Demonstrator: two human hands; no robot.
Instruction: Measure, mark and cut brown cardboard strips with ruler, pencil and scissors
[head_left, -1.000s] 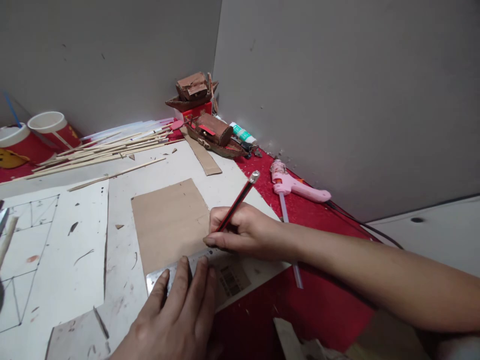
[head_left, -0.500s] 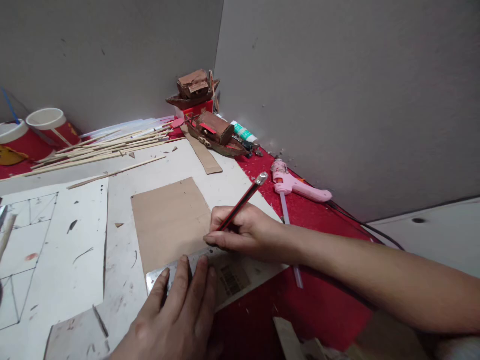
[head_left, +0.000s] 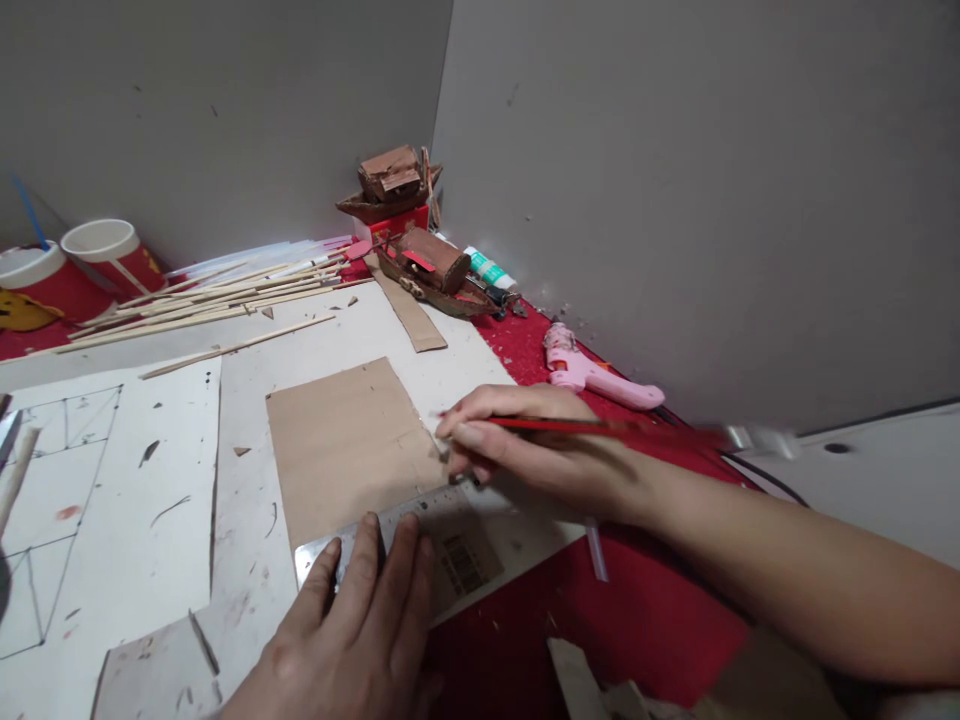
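My left hand (head_left: 360, 610) lies with spread fingers on a metal ruler (head_left: 412, 513), pressing it down. Beneath the ruler is a piece of brown cardboard (head_left: 337, 440) with faint pencil lines near its right edge. A red and black pencil (head_left: 592, 427), smeared by motion, is pinched in my right hand (head_left: 517, 440). It lies back over the wrist, almost level, with its silver end pointing right. My right fingertips are just off the cardboard's right edge, above the ruler's far end.
A pink glue gun (head_left: 600, 375) lies right of my right hand. Brown model boats (head_left: 431, 265) stand at the back, beside thin wooden sticks (head_left: 225, 300) and red paper cups (head_left: 112, 260). A paper with a line drawing (head_left: 150, 480) lies left.
My right hand has shifted right and slightly up, away from the ruler's edge. The pencil has tipped from steeply upright to nearly level. The left hand and ruler hold still.
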